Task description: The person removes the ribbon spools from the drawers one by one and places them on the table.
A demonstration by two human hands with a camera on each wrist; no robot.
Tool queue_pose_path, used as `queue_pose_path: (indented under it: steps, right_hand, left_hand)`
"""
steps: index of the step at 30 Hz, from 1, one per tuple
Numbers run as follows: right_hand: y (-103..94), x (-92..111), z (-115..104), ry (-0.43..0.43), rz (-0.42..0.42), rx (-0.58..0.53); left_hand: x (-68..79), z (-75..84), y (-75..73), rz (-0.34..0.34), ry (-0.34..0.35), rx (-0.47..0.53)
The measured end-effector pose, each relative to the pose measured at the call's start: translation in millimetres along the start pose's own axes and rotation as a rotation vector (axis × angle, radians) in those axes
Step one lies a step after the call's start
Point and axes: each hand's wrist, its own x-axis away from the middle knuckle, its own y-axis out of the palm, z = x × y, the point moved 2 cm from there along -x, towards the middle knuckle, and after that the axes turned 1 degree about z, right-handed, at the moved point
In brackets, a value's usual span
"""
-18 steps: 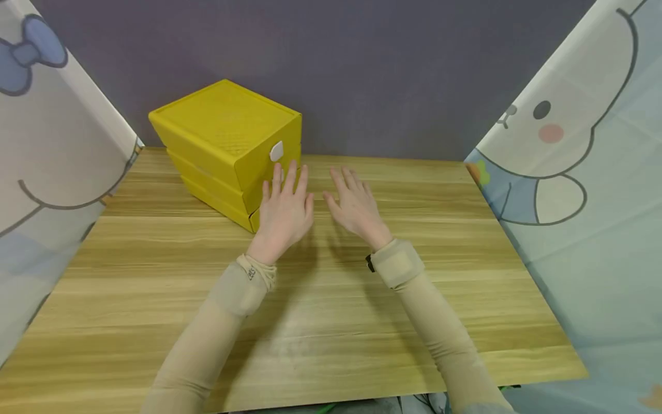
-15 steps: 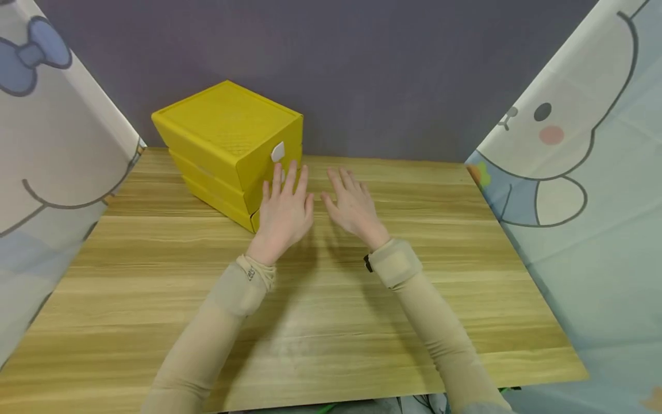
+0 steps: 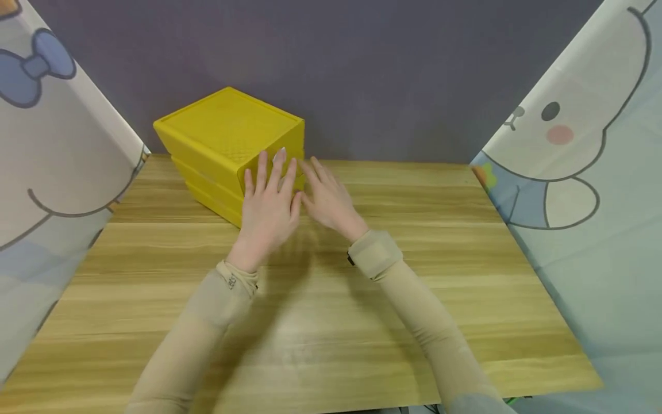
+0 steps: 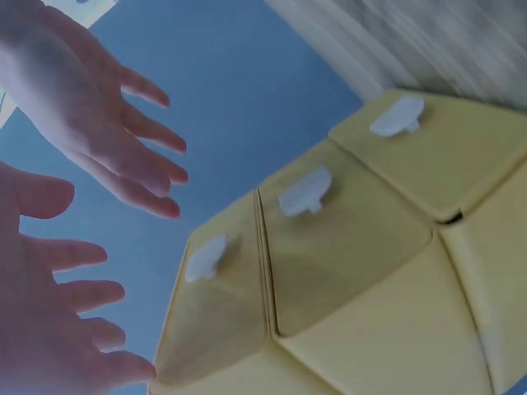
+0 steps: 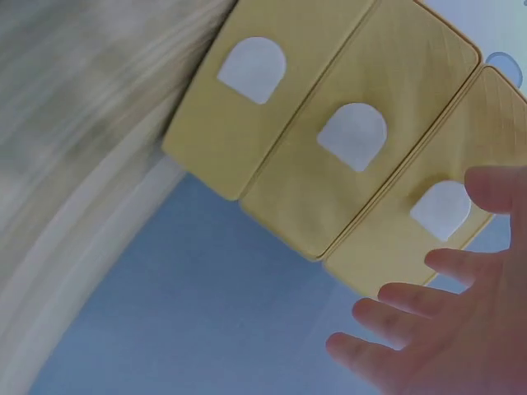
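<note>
A yellow three-drawer box [image 3: 227, 129] stands at the back left of the table, its drawers closed. Each drawer front bears a white rounded handle [image 5: 352, 136], seen best in the wrist views. My left hand [image 3: 269, 210] is spread in front of the drawer fronts, fingers straight, holding nothing; in the head view it overlaps the box's near corner and partly hides the top handle. Just right of it, my right hand [image 3: 330, 198] has its fingers extended, its fingertips by the box's right edge. In the left wrist view both palms face the box with a gap before the handles.
The wooden table [image 3: 414, 276] spreads around the box. Behind it rises a dark grey wall [image 3: 388, 75]. Cartoon-printed curtains [image 3: 564, 190] flank both sides. A few cables show below the front edge.
Both hands have shifted left, nearer to the drawer fronts, the right hand further than the left. The left hand now covers more of the box. The head view has tilted slightly.
</note>
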Motion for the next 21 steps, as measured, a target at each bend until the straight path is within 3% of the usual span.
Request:
queue_pose_path:
  steps: [12, 21]
  right_hand:
    - [1.0, -24.7, -20.8, -0.11, 0.073, 0.046]
    - [0.6, -34.1, -28.7, -0.173, 0.25, 0.073]
  left_hand:
    - [4.4, -8.4, -17.6, 0.043, -0.008, -0.051]
    - [5.4, -33.5, -23.5, 0.073, -0.081, -0.045]
